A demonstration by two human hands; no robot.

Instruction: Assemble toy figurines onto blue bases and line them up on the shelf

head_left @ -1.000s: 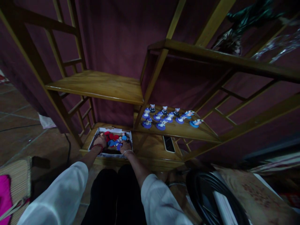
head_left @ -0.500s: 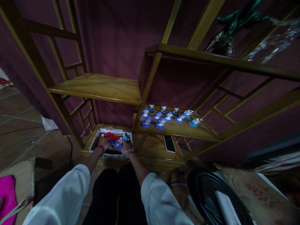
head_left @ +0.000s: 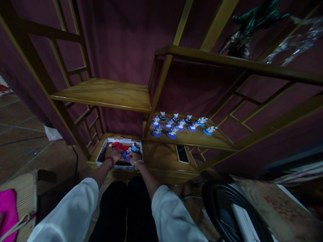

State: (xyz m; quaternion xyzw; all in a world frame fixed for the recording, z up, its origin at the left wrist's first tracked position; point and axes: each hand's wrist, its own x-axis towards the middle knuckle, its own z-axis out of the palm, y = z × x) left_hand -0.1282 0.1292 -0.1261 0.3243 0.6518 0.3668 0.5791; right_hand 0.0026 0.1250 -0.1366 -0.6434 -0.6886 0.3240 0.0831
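Both hands are inside a shallow white-rimmed cardboard box (head_left: 101, 155) on the low shelf at the left. Small figurines with red, blue and purple parts lie in it. My right hand (head_left: 135, 158) is closed on a figurine with a purple base (head_left: 128, 159), tilted in the fingers. Just left of it, my left hand (head_left: 116, 155) reaches in with its fingers drawn together by another purple piece (head_left: 124, 154). What those left fingers hold is too dark and small to make out. Red round pieces (head_left: 118, 146) and a blue one (head_left: 134, 148) lie beyond the hands.
Several purple-based figurines (head_left: 172, 133) stand on the raised shelf at the right, with small dark figures behind and blue-based ones (head_left: 210, 131) beside them. A phone (head_left: 182, 154) lies on the lower board. Wooden posts (head_left: 161, 84) divide the shelves. Coiled black hose (head_left: 214, 208) sits at lower right.
My left hand has shifted slightly right within the box, closer to my right hand. The right hand keeps the purple-based figurine at nearly the same spot.
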